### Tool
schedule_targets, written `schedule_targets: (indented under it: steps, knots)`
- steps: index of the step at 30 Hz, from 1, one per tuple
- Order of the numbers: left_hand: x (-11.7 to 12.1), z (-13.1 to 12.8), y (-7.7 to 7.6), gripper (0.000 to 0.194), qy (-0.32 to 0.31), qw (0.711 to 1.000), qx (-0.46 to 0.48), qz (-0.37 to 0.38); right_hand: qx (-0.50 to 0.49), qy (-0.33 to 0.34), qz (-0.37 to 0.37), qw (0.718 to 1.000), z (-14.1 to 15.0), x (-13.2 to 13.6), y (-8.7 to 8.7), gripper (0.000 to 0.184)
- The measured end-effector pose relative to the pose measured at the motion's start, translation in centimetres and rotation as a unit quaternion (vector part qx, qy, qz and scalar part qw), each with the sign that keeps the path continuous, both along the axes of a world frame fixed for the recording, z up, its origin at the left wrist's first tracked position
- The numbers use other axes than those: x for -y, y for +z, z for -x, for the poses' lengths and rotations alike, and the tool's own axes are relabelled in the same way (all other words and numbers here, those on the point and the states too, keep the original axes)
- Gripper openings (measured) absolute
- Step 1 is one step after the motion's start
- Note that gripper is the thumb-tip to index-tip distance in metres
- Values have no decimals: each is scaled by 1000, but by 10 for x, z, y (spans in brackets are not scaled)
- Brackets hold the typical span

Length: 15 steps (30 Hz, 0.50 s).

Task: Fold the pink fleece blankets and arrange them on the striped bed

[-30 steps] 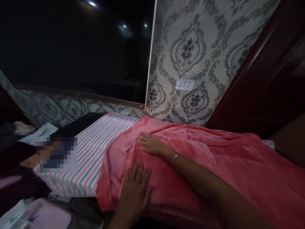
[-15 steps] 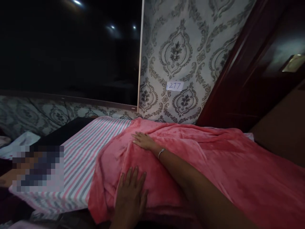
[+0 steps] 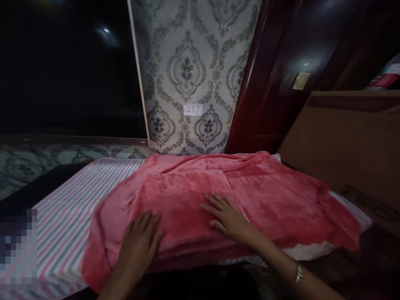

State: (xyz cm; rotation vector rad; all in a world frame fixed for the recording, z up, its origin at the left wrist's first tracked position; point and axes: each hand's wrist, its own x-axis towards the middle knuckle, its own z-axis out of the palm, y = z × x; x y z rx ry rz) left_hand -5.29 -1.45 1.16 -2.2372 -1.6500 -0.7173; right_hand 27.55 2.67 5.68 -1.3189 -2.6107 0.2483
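A pink plush blanket (image 3: 187, 200) lies spread over a striped cloth (image 3: 75, 208), with a folded-over layer in its middle and wrinkles along its far side. My left hand (image 3: 140, 239) rests palm down on the blanket's near left part, fingers stretched out. Flat on the middle of the blanket lies my right hand (image 3: 229, 218), its fingers spread. A silver bracelet (image 3: 298, 273) circles my right wrist. Neither hand grips the fabric.
A large dark screen (image 3: 68, 71) is on the patterned wall (image 3: 187, 83) behind. A paper label (image 3: 193, 109) reads 277. To the right stand a cardboard box (image 3: 340, 154) and a dark red door (image 3: 271, 83). A blurred-out patch covers the lower left.
My right hand has moved from the blanket's far left part toward me and to its middle. My left hand stays flat at the near left. The view has turned right, showing the box.
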Motion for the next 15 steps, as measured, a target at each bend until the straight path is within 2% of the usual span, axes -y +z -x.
schedule_targets:
  steps: [2, 5, 7, 8, 11, 15]
  knots:
    - [-11, -19, 15, 46, -53, 998, 11, 24, 3, -32, -16, 999, -9, 11, -14, 56]
    - [-43, -70, 38, 47, -174, 982, -8, 69, -5, -50, -44, 998, -6, 17, -31, 60]
    - [-75, -108, 50, 49, -286, 946, -30, 148, -18, -53, -53, 997, -2, 18, -38, 62]
    - [-92, -126, 55, 50, -313, 931, -42, 182, -26, -54, -51, 997, 0, 18, -40, 62]
    - [-145, -163, 59, 52, -346, 906, -76, 230, -53, -61, -38, 996, -1, 18, -45, 60]
    - [-203, -179, 52, 56, -369, 897, -101, 223, -81, -65, -29, 994, -4, 18, -50, 60]
